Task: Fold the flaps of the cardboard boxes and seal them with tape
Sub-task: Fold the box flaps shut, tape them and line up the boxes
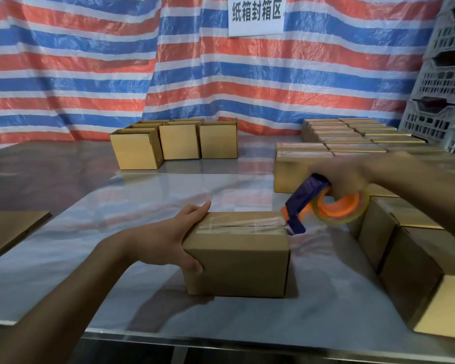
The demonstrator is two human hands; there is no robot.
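On the table (pixel 116 285), the box (pixel 237 256) was clasped at one end by the left hand (pixel 166 243), and the dispenser (pixel 307 203) (gripped by the right hand (pixel 344 177)) was best tipped down to cut the tape (pixel 247 222) cleanly.

A closed brown cardboard box (pixel 237 258) sits upright on the glossy counter (pixel 142 298), with a strip of clear tape (pixel 247 224) along its top seam. A blue-and-orange tape dispenser (pixel 305 203) with a clear roll tilts down, its blade end at the box's top right edge

brown cardboard box (pixel 237 254), blue-and-orange tape dispenser (pixel 313 203), red-white-blue striped tarp (pixel 90 61)
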